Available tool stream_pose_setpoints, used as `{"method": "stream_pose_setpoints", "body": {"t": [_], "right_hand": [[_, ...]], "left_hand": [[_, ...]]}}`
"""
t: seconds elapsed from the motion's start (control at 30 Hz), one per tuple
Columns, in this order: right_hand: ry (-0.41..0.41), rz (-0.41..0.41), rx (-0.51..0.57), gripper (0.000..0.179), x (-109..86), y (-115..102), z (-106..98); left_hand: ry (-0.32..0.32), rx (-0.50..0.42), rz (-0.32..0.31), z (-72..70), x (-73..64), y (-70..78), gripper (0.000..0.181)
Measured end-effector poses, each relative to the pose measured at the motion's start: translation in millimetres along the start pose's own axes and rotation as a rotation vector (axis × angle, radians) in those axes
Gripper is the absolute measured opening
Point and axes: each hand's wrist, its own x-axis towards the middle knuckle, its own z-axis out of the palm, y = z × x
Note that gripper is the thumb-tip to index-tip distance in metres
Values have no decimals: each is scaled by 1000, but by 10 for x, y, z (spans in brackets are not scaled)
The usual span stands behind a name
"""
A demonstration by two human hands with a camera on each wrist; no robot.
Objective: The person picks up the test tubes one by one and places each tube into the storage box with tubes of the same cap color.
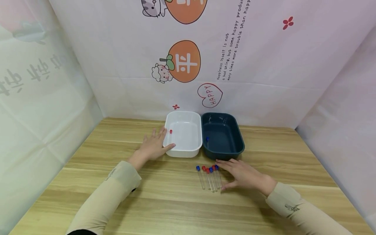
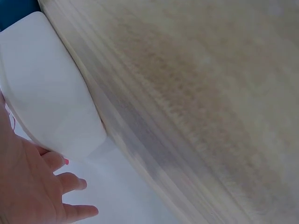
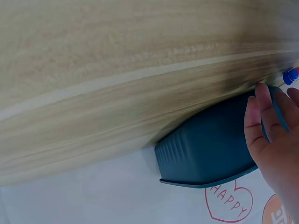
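My left hand (image 1: 153, 146) rests on the left rim of the white bin (image 1: 185, 153), its fingers spread and the thumb over the near corner. Inside that bin a red-capped tube shows by its cap (image 1: 171, 131). My right hand (image 1: 243, 173) is just right of several clear test tubes (image 1: 212, 182) with red and blue caps, lying side by side on the table. Its fingers are extended, near the front of the dark blue bin (image 1: 224, 156). A blue cap (image 1: 207, 139) shows inside the dark bin. In the right wrist view, a blue cap (image 3: 290, 76) lies beyond the fingers.
Both bins stand side by side at the back of the wooden table (image 1: 164, 202), close to a printed white cloth (image 1: 132, 94). More cloth hangs at the left and right sides.
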Motion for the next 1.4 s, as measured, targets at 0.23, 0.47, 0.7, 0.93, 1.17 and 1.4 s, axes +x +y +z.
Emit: {"method": "stream_pose_setpoints", "body": {"t": [0.23, 0.47, 0.7, 0.93, 1.17, 1.4], "right_hand": [[-32, 14, 12, 99, 4, 7, -8], [-41, 16, -5, 101, 19, 28, 6], [-43, 16, -8, 99, 39, 25, -8], [-46, 29, 7, 97, 49, 24, -20], [-47, 46, 36, 98, 66, 40, -13], [-51, 57, 45, 99, 78, 38, -16]], "left_hand": [[-3, -7, -1, 1, 19, -10, 105], [-3, 1, 11, 7, 22, -21, 116], [-13, -5, 8, -2, 6, -17, 121], [-14, 9, 13, 7, 7, -17, 122], [-8, -7, 19, 3, -3, -4, 122], [-11, -16, 13, -5, -19, 6, 121]]}}
